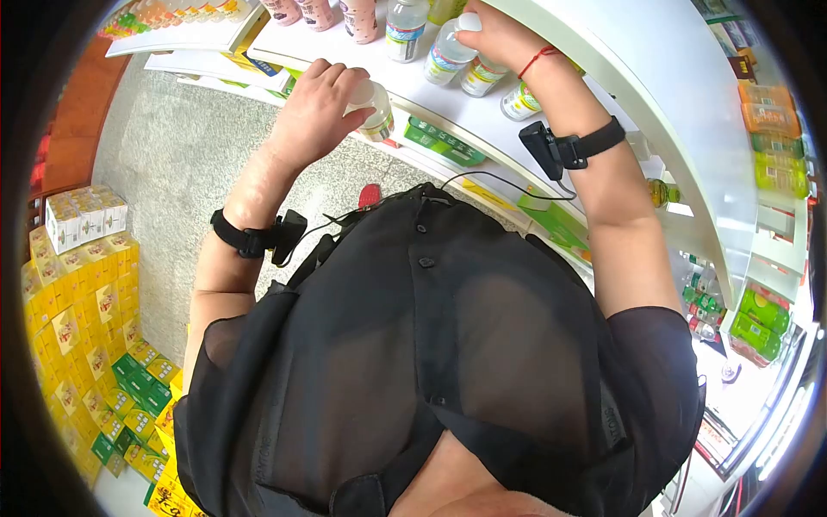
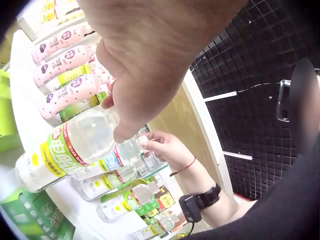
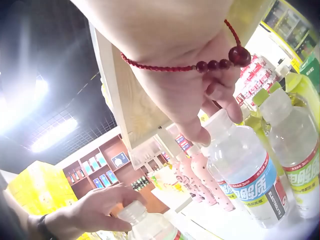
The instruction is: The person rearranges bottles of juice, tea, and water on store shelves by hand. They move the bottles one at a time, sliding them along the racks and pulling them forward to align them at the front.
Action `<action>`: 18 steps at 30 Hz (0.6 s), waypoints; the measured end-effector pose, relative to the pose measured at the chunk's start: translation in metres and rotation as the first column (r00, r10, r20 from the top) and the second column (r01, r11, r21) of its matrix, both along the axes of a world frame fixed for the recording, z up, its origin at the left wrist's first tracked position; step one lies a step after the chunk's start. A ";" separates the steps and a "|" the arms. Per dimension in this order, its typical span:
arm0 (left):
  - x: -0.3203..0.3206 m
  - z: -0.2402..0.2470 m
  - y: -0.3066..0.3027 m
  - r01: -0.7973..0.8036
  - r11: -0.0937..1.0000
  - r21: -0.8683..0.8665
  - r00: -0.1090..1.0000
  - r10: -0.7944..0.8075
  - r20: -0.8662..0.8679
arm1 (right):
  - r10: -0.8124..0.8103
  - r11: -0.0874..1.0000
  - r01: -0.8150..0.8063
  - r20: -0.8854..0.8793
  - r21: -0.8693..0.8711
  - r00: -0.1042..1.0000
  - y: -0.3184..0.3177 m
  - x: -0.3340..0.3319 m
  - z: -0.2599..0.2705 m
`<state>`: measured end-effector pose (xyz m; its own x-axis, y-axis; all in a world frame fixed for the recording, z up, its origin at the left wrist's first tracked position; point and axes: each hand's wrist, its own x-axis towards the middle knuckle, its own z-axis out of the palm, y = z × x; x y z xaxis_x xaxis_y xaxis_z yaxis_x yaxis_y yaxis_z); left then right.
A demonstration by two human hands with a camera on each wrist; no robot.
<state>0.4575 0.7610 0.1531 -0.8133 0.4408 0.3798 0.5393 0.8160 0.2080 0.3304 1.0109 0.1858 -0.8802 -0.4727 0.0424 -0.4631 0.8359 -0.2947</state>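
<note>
My left hand (image 1: pixel 312 114) grips a clear drink bottle by its neck, just off the shelf's front edge. That bottle (image 2: pixel 75 145) has a green and yellow label and leans in the left wrist view. On the white shelf (image 1: pixel 482 116), my right hand (image 1: pixel 502 41) pinches the white cap of a second bottle (image 3: pixel 247 175), its label blue. This one stands in the row, with a green-label bottle (image 3: pixel 295 155) right beside it. Another blue-label bottle (image 1: pixel 405 33) stands to its left in the head view.
Pink dotted bottles (image 1: pixel 360 19) line the shelf to the left. Further bottles (image 1: pixel 520 102) stand along its right side. A curved white panel (image 1: pixel 655 95) borders my right arm. Yellow cartons (image 1: pixel 77 302) are stacked on the floor at left. Green packs (image 1: pixel 444 142) sit on a lower shelf.
</note>
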 end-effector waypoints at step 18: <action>0.001 -0.005 0.007 0.112 0.993 0.024 0.985 -0.115 0.126 | -0.040 0.994 0.044 -0.040 0.104 0.998 -0.012 -0.037 -0.027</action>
<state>0.4585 0.7682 0.1476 -0.8004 0.5275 0.2849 0.5967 0.7469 0.2935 0.2931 0.9994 0.1587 -0.8980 -0.4391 0.0276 -0.4362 0.8801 -0.1874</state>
